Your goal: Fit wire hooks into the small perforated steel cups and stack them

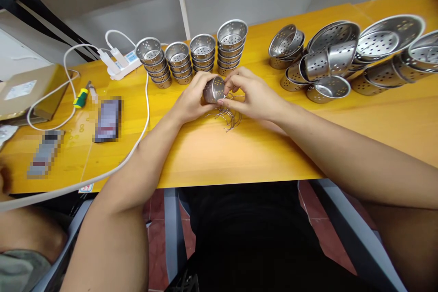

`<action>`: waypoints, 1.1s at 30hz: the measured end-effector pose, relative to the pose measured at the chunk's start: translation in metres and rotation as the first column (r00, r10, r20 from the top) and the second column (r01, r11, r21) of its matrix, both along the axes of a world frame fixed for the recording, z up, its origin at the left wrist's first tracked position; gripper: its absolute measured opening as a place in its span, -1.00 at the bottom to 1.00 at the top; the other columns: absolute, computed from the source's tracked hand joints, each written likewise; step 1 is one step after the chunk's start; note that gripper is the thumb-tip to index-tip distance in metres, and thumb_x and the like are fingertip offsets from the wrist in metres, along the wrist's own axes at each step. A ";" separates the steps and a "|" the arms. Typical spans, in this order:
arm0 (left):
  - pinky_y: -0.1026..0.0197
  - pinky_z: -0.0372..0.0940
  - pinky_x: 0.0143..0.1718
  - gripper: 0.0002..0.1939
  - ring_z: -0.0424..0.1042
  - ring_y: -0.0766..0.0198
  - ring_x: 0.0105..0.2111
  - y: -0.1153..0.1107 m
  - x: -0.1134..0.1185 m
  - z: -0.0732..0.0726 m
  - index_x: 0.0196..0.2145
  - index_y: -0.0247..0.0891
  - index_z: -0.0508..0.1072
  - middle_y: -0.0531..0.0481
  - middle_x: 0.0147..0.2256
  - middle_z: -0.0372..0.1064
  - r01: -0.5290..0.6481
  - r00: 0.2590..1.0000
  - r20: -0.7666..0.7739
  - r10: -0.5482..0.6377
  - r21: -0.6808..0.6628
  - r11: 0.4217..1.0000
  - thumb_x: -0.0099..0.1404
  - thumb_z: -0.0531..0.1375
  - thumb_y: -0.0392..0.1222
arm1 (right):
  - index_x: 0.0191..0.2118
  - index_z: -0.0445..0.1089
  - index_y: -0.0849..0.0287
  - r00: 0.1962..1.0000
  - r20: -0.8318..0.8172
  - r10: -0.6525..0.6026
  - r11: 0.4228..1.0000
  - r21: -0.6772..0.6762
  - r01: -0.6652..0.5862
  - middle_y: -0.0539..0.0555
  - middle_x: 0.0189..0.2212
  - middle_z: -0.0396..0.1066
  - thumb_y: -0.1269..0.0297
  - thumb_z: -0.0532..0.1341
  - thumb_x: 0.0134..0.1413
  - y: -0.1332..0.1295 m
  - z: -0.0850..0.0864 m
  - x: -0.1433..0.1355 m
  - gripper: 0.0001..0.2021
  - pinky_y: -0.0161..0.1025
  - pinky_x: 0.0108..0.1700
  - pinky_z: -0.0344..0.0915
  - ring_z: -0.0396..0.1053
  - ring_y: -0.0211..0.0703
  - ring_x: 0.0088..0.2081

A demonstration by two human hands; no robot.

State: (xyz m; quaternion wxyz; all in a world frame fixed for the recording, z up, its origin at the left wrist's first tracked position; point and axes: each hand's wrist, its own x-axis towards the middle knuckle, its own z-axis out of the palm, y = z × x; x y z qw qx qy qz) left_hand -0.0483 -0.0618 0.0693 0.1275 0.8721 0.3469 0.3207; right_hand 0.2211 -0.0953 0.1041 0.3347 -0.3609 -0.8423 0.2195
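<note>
My left hand (193, 100) is wrapped round a small perforated metal cup (213, 90), which is tipped on its side above the table. My right hand (248, 93) is at the cup's right side, its thumb and index finger pinched together by a thin wire at the cup. Just below both hands lies a loose heap of thin curved wires (232, 121) on the yellow table (239, 159). What part of the wire is between the right fingertips is too small to tell.
Several stacks of perforated cups (201, 52) stand behind my hands. More cups and bowls (328, 64) pile up at the right. At left are a power strip (125, 66), white cable, green-yellow screwdriver (80, 99), two phones (108, 120), a cardboard box (30, 91) and another person's arm.
</note>
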 end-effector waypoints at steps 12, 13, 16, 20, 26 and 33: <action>-0.35 0.37 0.58 -0.12 0.44 -0.22 0.47 0.001 0.001 0.001 0.44 -0.05 0.34 -0.29 0.39 0.41 0.006 1.000 0.002 -0.006 0.016 1.000 0.48 0.30 0.58 | -0.15 0.63 -0.04 0.996 -0.090 0.002 1.000 0.028 0.000 0.23 0.08 0.58 -0.16 0.48 0.38 0.006 -0.007 0.000 -0.69 0.41 0.41 0.45 0.52 0.39 0.23; -0.34 0.37 0.57 -0.13 0.44 -0.23 0.47 0.001 0.000 0.001 0.44 -0.06 0.34 -0.29 0.39 0.41 -0.012 1.000 0.005 0.012 0.011 1.000 0.47 0.33 0.54 | -0.11 0.64 -0.05 0.996 -0.082 -0.032 0.998 0.046 0.035 0.24 0.14 0.56 -0.15 0.47 0.40 0.005 -0.006 0.000 -0.71 0.43 0.44 0.42 0.50 0.41 0.28; -0.33 0.38 0.55 -0.12 0.45 -0.26 0.43 0.003 -0.005 0.000 0.42 -0.10 0.36 -0.28 0.37 0.42 -0.102 0.995 0.003 0.102 -0.020 0.995 0.41 0.45 0.45 | 0.07 0.66 -0.12 0.982 -0.037 -0.183 0.979 0.079 0.186 0.25 0.31 0.47 -0.13 0.43 0.45 0.005 -0.005 0.004 -0.71 0.48 0.53 0.34 0.40 0.48 0.41; -0.30 0.43 0.51 -0.07 0.47 -0.25 0.39 0.003 -0.010 0.003 0.40 -0.13 0.41 -0.31 0.33 0.44 -0.156 0.988 0.018 0.156 0.008 0.988 0.35 0.48 0.51 | 0.07 0.66 -0.08 0.982 0.070 -0.174 0.984 0.049 0.171 0.28 0.24 0.50 -0.17 0.45 0.43 0.017 -0.011 0.019 -0.66 0.49 0.48 0.38 0.46 0.48 0.35; -0.29 0.52 0.42 0.05 0.50 -0.24 0.37 -0.001 -0.006 0.004 0.44 -0.12 0.43 -0.34 0.32 0.46 -0.104 0.993 0.047 0.105 -0.031 0.994 0.35 0.31 0.72 | 0.12 0.64 -0.02 0.990 0.140 0.001 0.999 -0.036 0.004 0.26 0.15 0.60 -0.17 0.47 0.36 0.025 -0.017 0.029 -0.58 0.36 0.30 0.54 0.61 0.34 0.09; -0.28 0.52 0.45 -0.04 0.53 -0.20 0.38 -0.008 0.001 0.008 0.39 -0.11 0.46 -0.31 0.31 0.50 0.029 0.999 0.042 -0.028 -0.021 0.999 0.42 0.25 0.71 | 0.59 0.39 -0.03 0.997 0.053 0.047 0.999 0.011 -0.048 0.29 0.39 0.51 -0.29 0.51 0.28 0.008 0.003 0.004 -0.10 0.37 0.44 0.44 0.53 0.44 0.30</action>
